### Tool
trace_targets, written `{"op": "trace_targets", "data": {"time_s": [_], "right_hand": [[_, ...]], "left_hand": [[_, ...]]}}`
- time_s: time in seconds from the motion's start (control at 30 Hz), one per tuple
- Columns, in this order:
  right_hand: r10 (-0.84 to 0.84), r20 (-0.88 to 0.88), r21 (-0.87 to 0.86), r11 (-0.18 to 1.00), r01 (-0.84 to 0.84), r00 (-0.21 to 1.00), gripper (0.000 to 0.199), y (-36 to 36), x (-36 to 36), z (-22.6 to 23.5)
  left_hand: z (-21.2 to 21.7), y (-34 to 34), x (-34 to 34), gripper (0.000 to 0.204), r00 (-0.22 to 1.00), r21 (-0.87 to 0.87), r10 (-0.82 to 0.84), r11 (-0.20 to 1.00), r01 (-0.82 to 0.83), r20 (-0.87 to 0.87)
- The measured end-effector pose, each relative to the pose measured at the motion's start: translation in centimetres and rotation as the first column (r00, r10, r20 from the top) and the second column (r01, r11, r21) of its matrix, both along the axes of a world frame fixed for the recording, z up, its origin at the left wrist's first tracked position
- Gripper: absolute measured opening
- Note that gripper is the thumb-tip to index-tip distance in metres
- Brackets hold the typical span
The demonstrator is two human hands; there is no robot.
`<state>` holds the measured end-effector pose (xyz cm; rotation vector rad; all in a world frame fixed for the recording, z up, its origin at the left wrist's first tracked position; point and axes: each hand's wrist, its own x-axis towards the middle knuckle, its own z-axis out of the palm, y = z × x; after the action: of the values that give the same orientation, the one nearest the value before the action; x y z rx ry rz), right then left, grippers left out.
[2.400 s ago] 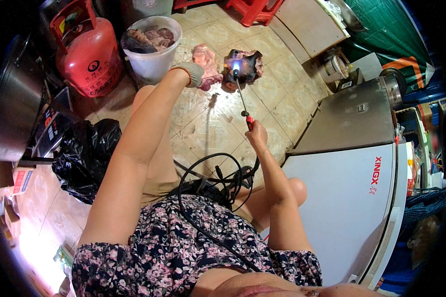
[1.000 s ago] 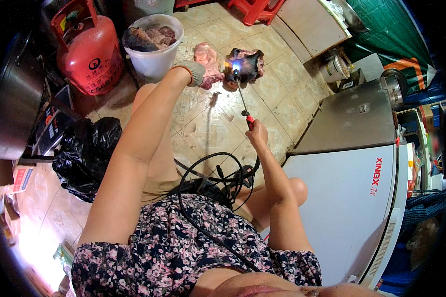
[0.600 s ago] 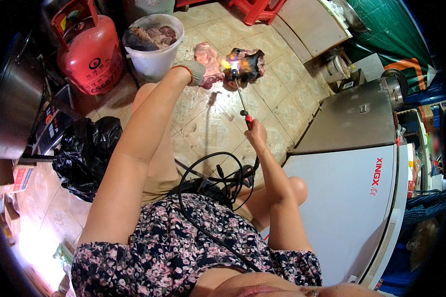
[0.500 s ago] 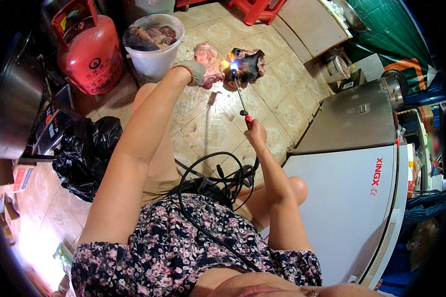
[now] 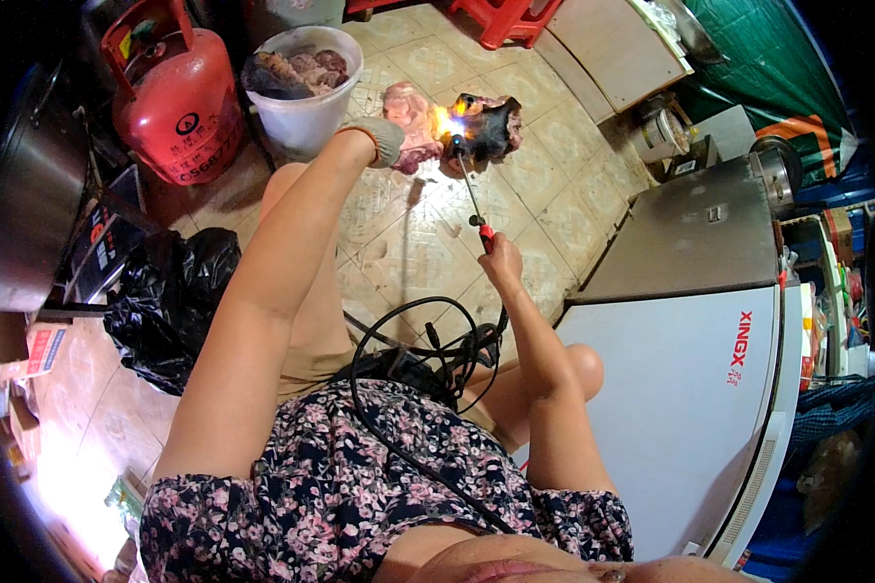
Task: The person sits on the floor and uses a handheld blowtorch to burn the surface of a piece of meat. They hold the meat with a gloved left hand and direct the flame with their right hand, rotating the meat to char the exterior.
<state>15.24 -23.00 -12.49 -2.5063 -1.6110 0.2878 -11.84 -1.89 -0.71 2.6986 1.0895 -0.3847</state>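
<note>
My right hand (image 5: 501, 262) is closed round the red handle of a gas torch (image 5: 472, 194), whose thin metal tube points away from me. Bright flame plays over a piece of meat (image 5: 413, 121) low above the tiled floor. Its left part is raw and pink; to the right its skin is charred black (image 5: 496, 131). A grey knit work glove covers my left hand (image 5: 386, 144), which appears closed on the meat's near left edge, its fingertips hidden. From the torch, a black hose (image 5: 360, 408) loops across my lap.
At the left, a white bucket (image 5: 306, 121) of meat pieces stands beside a red gas cylinder (image 5: 180, 107). A black plastic bag (image 5: 170, 311) lies by my left leg. A white and grey chest freezer (image 5: 671, 379) stands at the right, a red stool (image 5: 506, 24) at the back.
The torch tip has shifted slightly left, and the flame spreads brighter and more orange over the middle of the meat. My left hand stays in nearly the same place.
</note>
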Motion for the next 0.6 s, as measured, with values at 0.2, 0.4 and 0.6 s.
{"op": "trace_targets", "data": {"time_s": [0.2,0.4,0.6], "right_hand": [[0.013,-0.015,0.008,1.0,-0.013,1.0,0.031,0.1,-0.1,0.0],[0.013,0.005,0.007,1.0,-0.013,1.0,0.03,0.1,-0.2,-0.1],[0.02,0.0,-0.005,1.0,-0.02,1.0,0.031,0.2,-0.3,0.1]], "left_hand": [[-0.8,0.5,-0.3,0.031,1.0,0.001,0.004,1.0,-0.004,0.003],[-0.5,0.3,-0.5,0.032,1.0,-0.006,0.024,1.0,-0.024,0.004],[-0.9,0.4,-0.5,0.026,0.994,0.012,0.035,0.999,-0.036,0.102]]}}
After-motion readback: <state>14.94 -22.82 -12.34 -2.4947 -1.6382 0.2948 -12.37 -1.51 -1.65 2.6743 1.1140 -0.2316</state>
